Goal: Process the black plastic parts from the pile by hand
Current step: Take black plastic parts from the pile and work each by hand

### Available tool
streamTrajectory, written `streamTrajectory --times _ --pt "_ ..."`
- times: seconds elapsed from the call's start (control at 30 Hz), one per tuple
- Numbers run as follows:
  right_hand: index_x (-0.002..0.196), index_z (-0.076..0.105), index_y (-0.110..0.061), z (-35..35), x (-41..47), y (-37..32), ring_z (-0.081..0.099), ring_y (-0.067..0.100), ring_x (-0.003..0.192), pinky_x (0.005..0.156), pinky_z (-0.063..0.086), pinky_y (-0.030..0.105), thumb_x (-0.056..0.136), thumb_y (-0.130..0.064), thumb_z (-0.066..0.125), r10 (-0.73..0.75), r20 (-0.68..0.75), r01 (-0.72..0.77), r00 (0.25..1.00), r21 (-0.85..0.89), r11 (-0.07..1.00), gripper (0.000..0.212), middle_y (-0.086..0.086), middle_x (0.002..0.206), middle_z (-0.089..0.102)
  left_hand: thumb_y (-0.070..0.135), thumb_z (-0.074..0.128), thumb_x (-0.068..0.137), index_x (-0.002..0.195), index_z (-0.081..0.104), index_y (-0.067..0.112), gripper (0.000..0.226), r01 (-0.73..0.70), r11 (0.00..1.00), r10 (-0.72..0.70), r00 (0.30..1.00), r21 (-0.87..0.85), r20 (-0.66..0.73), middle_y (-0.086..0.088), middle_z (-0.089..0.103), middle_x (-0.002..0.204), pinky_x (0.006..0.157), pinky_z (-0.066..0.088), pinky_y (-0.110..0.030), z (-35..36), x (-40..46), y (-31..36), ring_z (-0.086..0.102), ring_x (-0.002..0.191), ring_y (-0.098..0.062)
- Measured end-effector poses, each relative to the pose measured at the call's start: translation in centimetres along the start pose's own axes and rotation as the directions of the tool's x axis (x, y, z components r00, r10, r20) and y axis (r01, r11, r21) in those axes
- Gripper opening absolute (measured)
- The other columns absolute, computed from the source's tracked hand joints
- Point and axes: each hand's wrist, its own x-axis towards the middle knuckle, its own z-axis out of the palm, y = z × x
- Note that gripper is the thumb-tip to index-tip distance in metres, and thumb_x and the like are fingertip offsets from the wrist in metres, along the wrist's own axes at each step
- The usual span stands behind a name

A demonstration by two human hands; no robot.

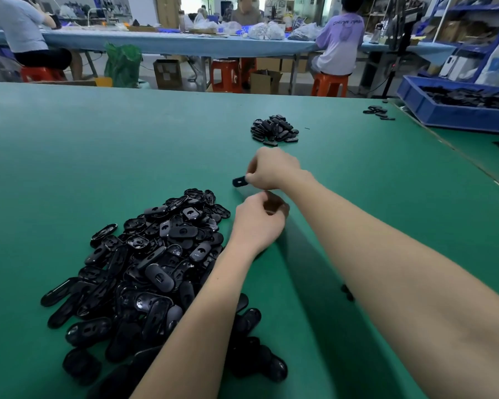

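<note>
A large pile of black oval plastic parts [153, 269] lies on the green table [69, 156] at the near left. My right hand [274, 169] pinches one black part [239, 182] above the table, its end sticking out to the left. My left hand [258, 223] hovers just below it beside the big pile, fingers curled; something small and dark shows between its fingertips, too hidden to name. A smaller heap of black parts [274, 130] sits farther back in the middle.
A blue bin of black parts [432, 110] stands at the right edge, with a few loose parts [379, 112] near it. Two small dark bits [346, 292] lie by my right forearm. People sit at a long blue table [185, 43] behind.
</note>
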Motion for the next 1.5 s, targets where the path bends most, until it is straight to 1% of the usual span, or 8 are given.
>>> streamTrajectory --times 0.1,0.17,0.33,0.5,0.77,1.0,1.23,1.5 --pt "0.096 0.077 -0.029 -1.1 -2.0 3.9 0.067 0.024 0.101 0.085 0.053 0.032 0.088 -0.033 0.063 0.089 0.021 -0.091 0.996 0.093 0.992 0.017 -0.001 0.103 0.074 0.028 0.067 0.088 0.088 0.072 0.026 0.005 -0.047 0.995 0.036 0.992 -0.087 -0.120 0.018 0.070 0.078 0.057 0.039 -0.005 0.0 0.0 -0.2 0.061 0.063 0.006" --pt "0.086 0.076 -0.029 -1.3 -3.9 6.4 0.068 0.021 0.090 0.084 0.056 0.032 0.089 -0.032 0.063 0.106 0.049 -0.113 0.993 0.192 0.975 0.014 -0.004 0.089 0.074 0.027 0.069 0.088 0.099 0.070 0.029 0.011 -0.081 0.992 0.067 0.987 -0.092 -0.145 0.016 0.070 0.093 0.068 0.045 -0.012 0.1 -0.2 -0.1 0.064 0.073 0.001" --pt "0.079 0.077 -0.031 -1.4 -8.6 9.8 0.051 -0.001 0.050 0.054 0.039 0.017 0.093 -0.033 0.069 0.051 0.124 -0.092 0.991 0.348 0.933 0.017 -0.019 0.055 0.063 0.025 0.074 0.086 0.119 0.065 0.036 0.036 -0.082 0.994 0.079 0.996 -0.072 -0.042 0.012 0.062 0.113 0.070 0.042 -0.004 0.1 -0.2 0.0 0.066 0.085 0.002" --pt "0.086 0.078 -0.025 -1.9 -10.8 10.2 0.052 -0.003 0.053 0.055 0.041 0.011 0.095 -0.029 0.068 0.051 0.110 -0.095 0.993 0.447 0.890 0.013 -0.018 0.071 0.073 0.013 0.080 0.083 0.093 0.077 0.021 0.013 0.073 0.933 -0.025 0.990 -0.351 0.140 0.000 0.078 0.090 0.088 0.059 -0.031 0.2 -0.4 0.4 0.073 0.085 -0.014" --pt "0.078 0.078 -0.039 -3.6 -12.7 12.1 0.069 0.003 0.086 0.088 0.057 0.031 0.077 -0.033 0.079 0.220 0.170 -0.244 0.961 0.139 0.960 0.006 -0.024 0.078 0.073 -0.004 0.068 0.085 0.094 0.076 0.017 0.024 0.120 0.867 -0.057 0.988 -0.484 0.144 -0.008 0.077 0.097 0.076 0.056 -0.017 0.1 -0.3 0.6 0.069 0.079 -0.012" --pt "0.072 0.075 -0.044 -2.7 -12.6 11.5 0.068 0.003 0.083 0.081 0.056 0.029 0.074 -0.033 0.080 0.216 0.143 -0.235 0.966 0.133 0.963 0.013 -0.027 0.069 0.069 -0.007 0.068 0.086 0.103 0.075 0.014 0.029 0.132 0.861 -0.053 0.984 -0.491 0.171 -0.006 0.077 0.103 0.077 0.055 -0.015 0.1 -0.5 0.8 0.070 0.088 -0.012" --pt "0.086 0.073 -0.022 -1.7 -12.4 9.8 0.053 0.001 0.053 0.056 0.041 0.016 0.083 -0.018 0.078 0.146 0.004 -0.111 0.989 0.674 0.730 0.007 -0.013 0.068 0.069 -0.009 0.067 0.086 0.097 0.075 0.013 0.026 0.126 0.847 -0.040 0.984 -0.516 0.174 -0.012 0.076 0.102 0.084 0.058 -0.023 0.2 -0.6 0.9 0.070 0.085 -0.015" --pt "0.084 0.076 -0.024 -1.4 -12.6 8.7 0.038 0.011 0.056 0.049 0.031 0.021 0.087 -0.014 0.076 0.185 0.065 -0.161 0.981 0.805 0.572 0.010 -0.001 0.075 0.060 0.003 0.066 0.085 0.086 0.075 0.021 0.021 0.177 0.857 -0.112 0.980 -0.483 0.162 0.000 0.072 0.078 0.066 0.043 -0.024 0.0 -0.3 0.8 0.052 0.066 -0.015"
